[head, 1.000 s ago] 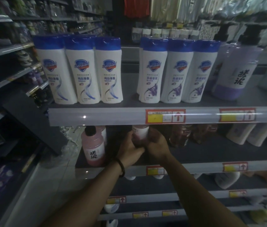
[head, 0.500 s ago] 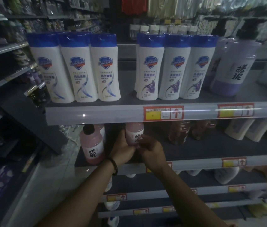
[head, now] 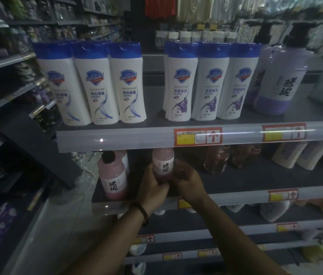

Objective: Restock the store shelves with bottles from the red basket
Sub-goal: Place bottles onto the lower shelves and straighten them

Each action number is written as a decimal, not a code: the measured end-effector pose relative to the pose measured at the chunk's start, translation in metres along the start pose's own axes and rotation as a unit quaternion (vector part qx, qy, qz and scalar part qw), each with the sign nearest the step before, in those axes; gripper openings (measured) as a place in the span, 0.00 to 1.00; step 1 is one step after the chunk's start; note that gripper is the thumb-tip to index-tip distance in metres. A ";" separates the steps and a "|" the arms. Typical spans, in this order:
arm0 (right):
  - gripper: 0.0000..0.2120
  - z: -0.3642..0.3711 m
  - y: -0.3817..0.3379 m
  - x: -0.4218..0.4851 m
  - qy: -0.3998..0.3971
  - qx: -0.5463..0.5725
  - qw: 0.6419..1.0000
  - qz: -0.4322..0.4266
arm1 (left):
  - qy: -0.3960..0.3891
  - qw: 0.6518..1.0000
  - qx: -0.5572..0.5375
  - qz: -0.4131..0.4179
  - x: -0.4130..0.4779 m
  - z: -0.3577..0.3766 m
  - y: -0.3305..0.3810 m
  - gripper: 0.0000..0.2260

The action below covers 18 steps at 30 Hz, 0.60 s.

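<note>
With a neighbouring bottle standing just to their left, the left hand and right hand both grasp the pink bottle upright between them on the shelf, seemingly placing it, which next calls for squaring it and letting go.

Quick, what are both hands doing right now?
Left hand: grips the pink bottle from its left side.
Right hand: curled round the same bottle from the right, though its fingers look blurry.
</note>
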State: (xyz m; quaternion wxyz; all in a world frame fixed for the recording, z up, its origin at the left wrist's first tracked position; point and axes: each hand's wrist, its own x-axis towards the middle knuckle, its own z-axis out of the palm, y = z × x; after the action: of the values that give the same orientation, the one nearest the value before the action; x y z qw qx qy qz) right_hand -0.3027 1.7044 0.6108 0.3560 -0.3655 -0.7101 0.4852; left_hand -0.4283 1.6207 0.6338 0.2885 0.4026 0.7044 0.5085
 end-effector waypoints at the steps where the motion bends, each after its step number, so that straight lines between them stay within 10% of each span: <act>1: 0.22 0.002 -0.001 0.000 -0.005 0.000 1.000 -0.005 | 0.007 1.000 0.006 0.008 0.000 0.000 -0.001 0.29; 18: 0.26 0.028 -0.016 0.012 -0.067 -0.045 0.994 -0.069 | 0.064 0.996 0.057 0.018 -0.001 -0.020 -0.003 0.29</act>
State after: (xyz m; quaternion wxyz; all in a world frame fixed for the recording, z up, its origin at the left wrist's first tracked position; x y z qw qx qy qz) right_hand -0.3353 1.6984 0.6196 0.3234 -0.2984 -0.7769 0.4503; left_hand -0.4450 1.6099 0.6372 0.2102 0.3976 0.7418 0.4975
